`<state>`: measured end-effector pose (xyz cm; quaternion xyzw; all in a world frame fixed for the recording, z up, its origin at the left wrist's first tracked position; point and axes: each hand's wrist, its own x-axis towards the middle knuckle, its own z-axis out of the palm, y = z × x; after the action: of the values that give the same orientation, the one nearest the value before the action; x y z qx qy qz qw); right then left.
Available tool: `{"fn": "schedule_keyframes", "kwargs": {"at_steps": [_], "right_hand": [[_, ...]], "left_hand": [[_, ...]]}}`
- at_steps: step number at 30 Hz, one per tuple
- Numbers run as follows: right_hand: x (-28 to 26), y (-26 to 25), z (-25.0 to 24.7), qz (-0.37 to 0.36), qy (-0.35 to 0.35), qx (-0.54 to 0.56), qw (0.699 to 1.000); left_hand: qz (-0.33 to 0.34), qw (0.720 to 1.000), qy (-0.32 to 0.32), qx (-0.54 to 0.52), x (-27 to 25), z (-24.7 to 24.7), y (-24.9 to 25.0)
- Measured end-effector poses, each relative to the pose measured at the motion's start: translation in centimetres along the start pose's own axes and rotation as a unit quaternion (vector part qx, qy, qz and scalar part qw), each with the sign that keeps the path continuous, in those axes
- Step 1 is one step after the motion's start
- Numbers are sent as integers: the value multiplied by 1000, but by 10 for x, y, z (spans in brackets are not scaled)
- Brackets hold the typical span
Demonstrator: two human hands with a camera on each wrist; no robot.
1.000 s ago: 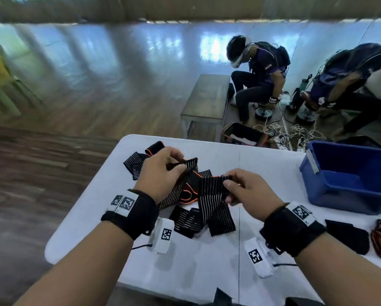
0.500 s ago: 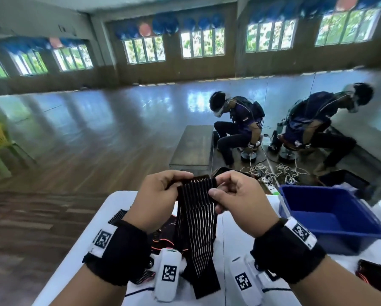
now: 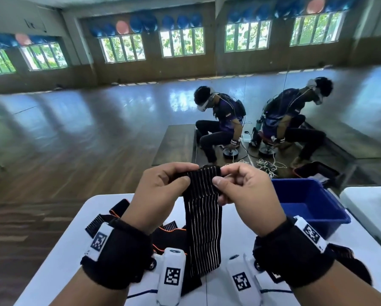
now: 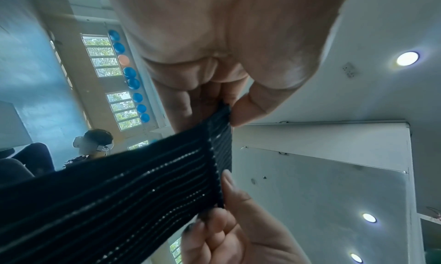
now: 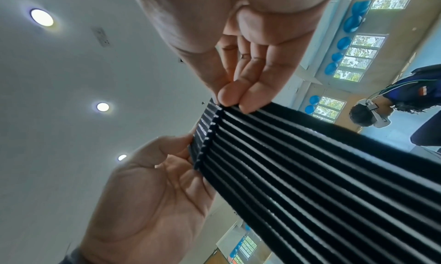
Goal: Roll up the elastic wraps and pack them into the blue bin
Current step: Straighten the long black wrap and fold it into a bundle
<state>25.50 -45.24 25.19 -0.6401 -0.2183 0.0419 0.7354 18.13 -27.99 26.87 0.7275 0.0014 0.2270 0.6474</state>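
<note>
A black elastic wrap with thin white stripes (image 3: 203, 217) hangs upright above the white table (image 3: 59, 257). My left hand (image 3: 188, 176) pinches its top left corner and my right hand (image 3: 218, 175) pinches the top right corner. The top edge is folded over between them. In the left wrist view the thumb of the left hand (image 4: 226, 106) presses on the wrap (image 4: 119, 202). The right hand (image 5: 224, 102) holds the wrap's (image 5: 310, 173) end by the fingertips in the right wrist view. The blue bin (image 3: 331, 206) stands at the right; its visible part holds nothing.
More black wraps with orange trim (image 3: 165, 237) lie on the table under my hands, and another dark wrap (image 3: 348, 257) lies near my right wrist. A second white table (image 3: 373, 208) begins at the far right. A person sits on the floor beyond, beside a mirror.
Both hands have lifted the striped wrap off the pile and now hold it up hanging by its top edge. The view has tilted up toward the room.
</note>
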Motion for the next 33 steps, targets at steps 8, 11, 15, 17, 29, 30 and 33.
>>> {"fn": "schedule_keyframes", "kwargs": {"at_steps": [8,11,15,17,29,30,33], "right_hand": [[-8,2,-6,-86,37,-115,989],[-12,6,-7,-128,32,-180,975],[-16,8,-12,-158,-31,-216,963],[-16,10,-13,-157,-19,-209,965],[-20,15,-20,-128,22,-138,982],[-21,15,-21,-125,27,-136,982],[-21,16,-22,-115,39,-126,985]], "left_hand": [[47,998,25,24,2,9,-4],[52,997,43,27,4,10,-7],[43,998,44,22,7,10,-9],[39,998,37,17,8,11,-11],[67,997,-42,-10,-10,37,-32],[70,997,-42,-14,-10,40,-33],[77,996,-45,-28,-9,46,-38]]}}
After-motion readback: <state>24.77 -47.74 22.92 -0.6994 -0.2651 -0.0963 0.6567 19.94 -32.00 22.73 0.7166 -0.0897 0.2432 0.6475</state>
